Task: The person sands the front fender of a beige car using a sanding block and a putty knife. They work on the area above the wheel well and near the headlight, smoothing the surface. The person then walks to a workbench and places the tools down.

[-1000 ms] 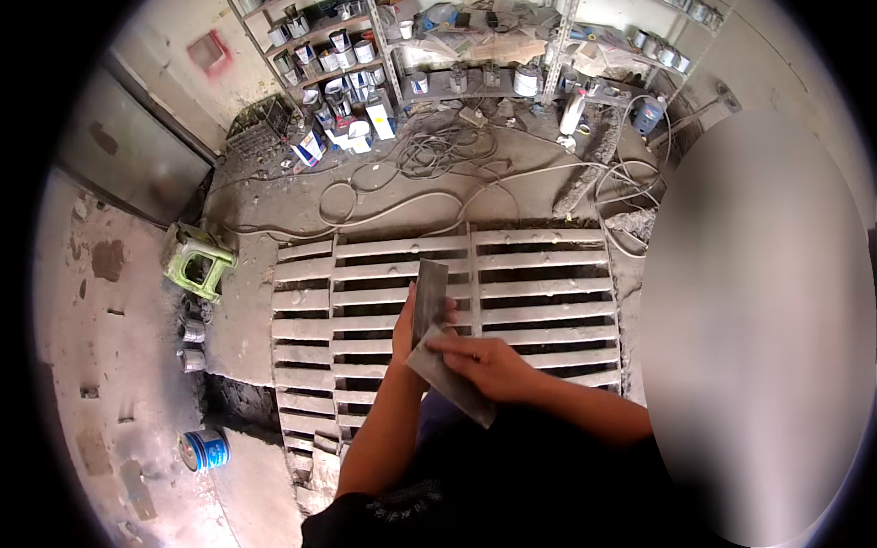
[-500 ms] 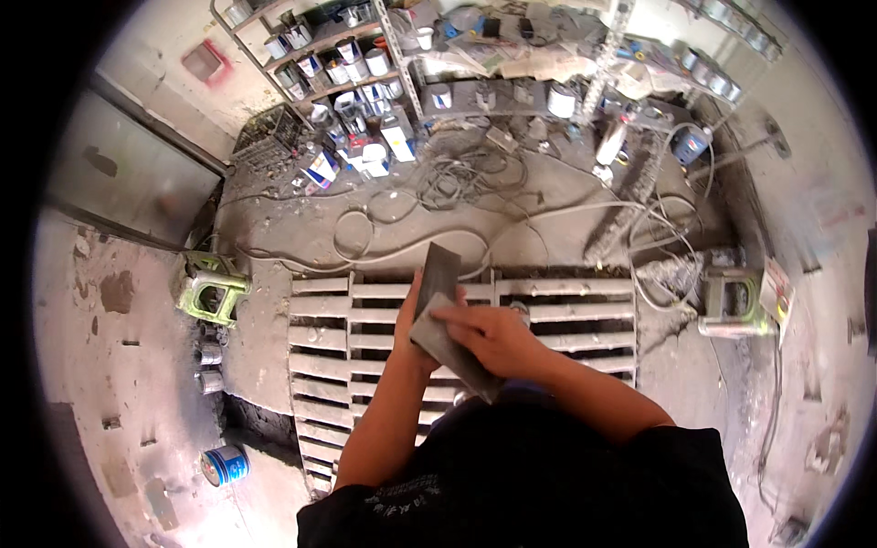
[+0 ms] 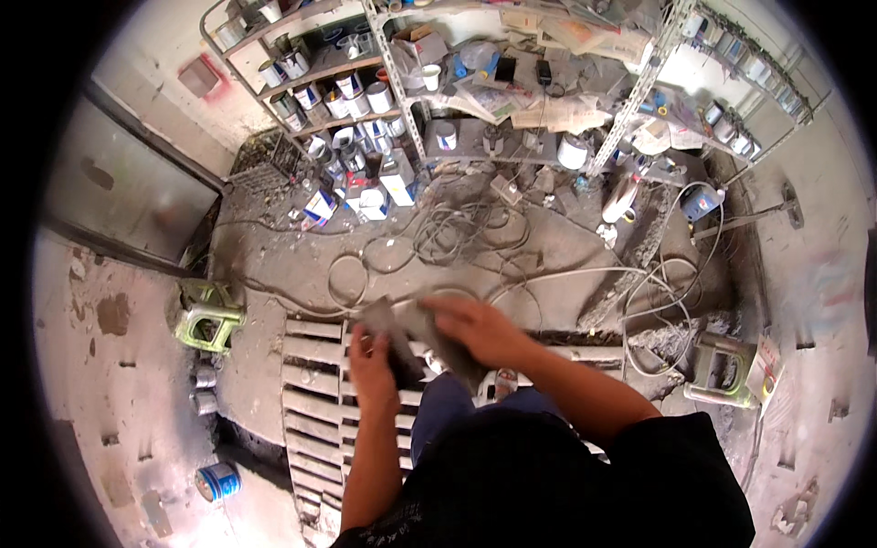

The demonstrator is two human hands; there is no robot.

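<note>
My left hand (image 3: 372, 370) is closed around a flat, dark grey rectangular piece (image 3: 400, 347), its fingers along one long edge. Just to the right, my right hand (image 3: 489, 336) grips a second flat grey piece (image 3: 454, 358), longish and smeared by motion. The two pieces sit side by side, close together in front of my body; whether their edges touch I cannot tell. Their exact kind and material are not clear. Below them lies a slatted floor grating (image 3: 315, 374).
Coiled hoses (image 3: 457, 233) lie on the dusty floor ahead. Shelves with cans (image 3: 352, 87) and a bench with papers (image 3: 571, 110) line the back. Green stools stand left (image 3: 210, 315) and right (image 3: 722, 370). A blue can (image 3: 217, 481) sits lower left, by a floor gap (image 3: 251, 447).
Before, the right hand's grey piece lay across the left hand's piece; now they are side by side. The left hand has moved left and lower. The view has tilted up, showing more shelving.
</note>
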